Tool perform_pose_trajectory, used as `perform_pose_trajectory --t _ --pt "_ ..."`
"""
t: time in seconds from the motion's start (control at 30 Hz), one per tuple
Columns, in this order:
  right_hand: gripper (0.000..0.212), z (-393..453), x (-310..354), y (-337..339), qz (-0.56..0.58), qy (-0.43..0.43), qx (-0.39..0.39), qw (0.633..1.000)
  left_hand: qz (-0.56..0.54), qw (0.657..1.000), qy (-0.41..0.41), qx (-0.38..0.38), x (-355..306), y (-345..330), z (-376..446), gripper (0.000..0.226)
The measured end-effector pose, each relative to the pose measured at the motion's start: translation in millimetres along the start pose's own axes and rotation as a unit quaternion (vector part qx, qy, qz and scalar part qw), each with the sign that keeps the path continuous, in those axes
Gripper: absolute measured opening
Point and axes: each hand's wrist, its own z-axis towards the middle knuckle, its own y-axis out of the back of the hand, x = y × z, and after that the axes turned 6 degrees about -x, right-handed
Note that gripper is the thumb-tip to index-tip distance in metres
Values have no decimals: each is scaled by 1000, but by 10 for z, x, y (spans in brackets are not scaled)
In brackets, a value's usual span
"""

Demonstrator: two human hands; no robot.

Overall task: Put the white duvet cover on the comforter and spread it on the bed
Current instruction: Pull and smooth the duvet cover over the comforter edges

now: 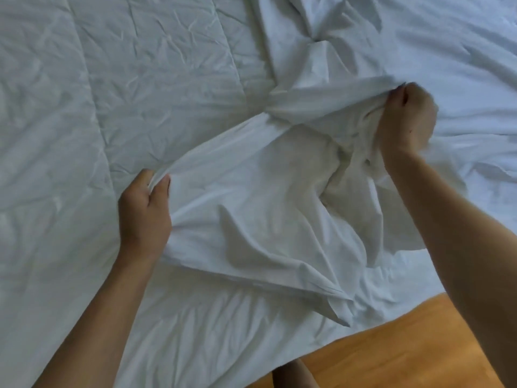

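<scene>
White duvet cover (251, 197) is being gripped w/ left hand (144, 211) & right hand (409, 121), bunched over quilted comforter (112, 79) nr bed's near edge.

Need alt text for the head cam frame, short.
Both hands grip a bunched white duvet cover over a quilted white comforter spread on the bed: left hand holds an edge, right hand a gathered fold. Wooden floor shows at bottom right.
</scene>
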Motion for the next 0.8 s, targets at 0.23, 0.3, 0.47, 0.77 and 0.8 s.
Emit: perform_pose_trajectory --t 0.23,0.3,0.47,0.77,0.8 --pt "29 766 267 108 139 -47 -145 979 130 955 234 -128 2604 1291 -280 68" --pt "22 493 486 31 128 -12 -53 990 168 935 278 -144 2527 1373 -298 64" --pt "71 -1046 613 -421 -60 141 213 965 215 944 251 24 1382 1063 -537 32" --pt "72 -4133 -80 94 -17 400 311 862 156 963 168 144 1596 918 -486 32" --pt "67 -4226 -124 81 -63 363 328 870 160 963 161 147 1630 1003 -486 30"
